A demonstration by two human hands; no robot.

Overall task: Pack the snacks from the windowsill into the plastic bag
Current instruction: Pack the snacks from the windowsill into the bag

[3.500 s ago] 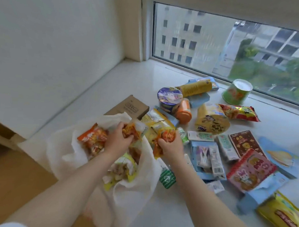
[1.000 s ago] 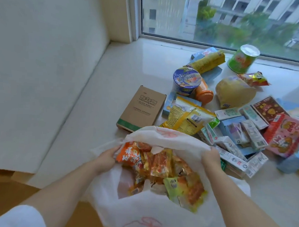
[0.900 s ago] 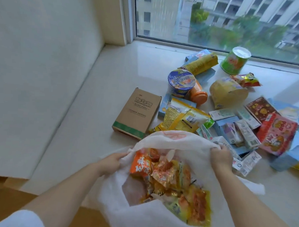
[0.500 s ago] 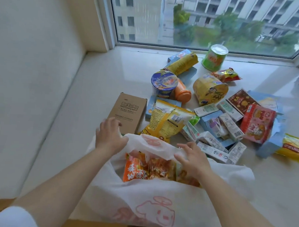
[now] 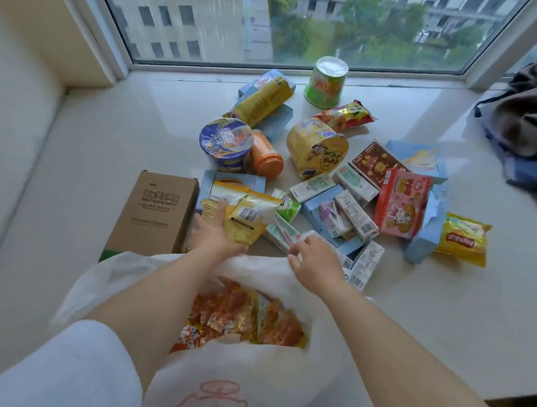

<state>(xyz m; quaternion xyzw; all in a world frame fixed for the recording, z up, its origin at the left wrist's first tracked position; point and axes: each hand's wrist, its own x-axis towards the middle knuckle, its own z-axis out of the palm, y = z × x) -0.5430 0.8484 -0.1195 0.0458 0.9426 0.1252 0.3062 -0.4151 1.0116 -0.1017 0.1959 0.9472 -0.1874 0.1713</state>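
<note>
The left hand (image 5: 216,235) lies on the near end of the yellow packets (image 5: 245,214), fingers fairly straight over the crinkly foil; whether the thumb has hooked under an edge cannot be told. To its left stands a brown cardboard box (image 5: 154,212), touching the packets' side. These packets look light, soft and a little slippery, so a pinch across the sealed end, or a scoop from beneath, should lift them without crushing what is inside. They are flat pouches, yellow with white panels and a barcode showing.

Just below both hands the white plastic bag (image 5: 253,384) sags open, limp and thin, with orange sachets (image 5: 250,316) already inside.

To the right, the right hand (image 5: 315,260) has its fingers curled at the end of a small white carton (image 5: 283,231); a firm hold cannot be confirmed. The cartons are stiff and light, easy to take by the sides.

Beyond the hands lie noodle cups (image 5: 225,143), a pink box (image 5: 401,203) and more snacks across the windowsill (image 5: 78,164).
</note>
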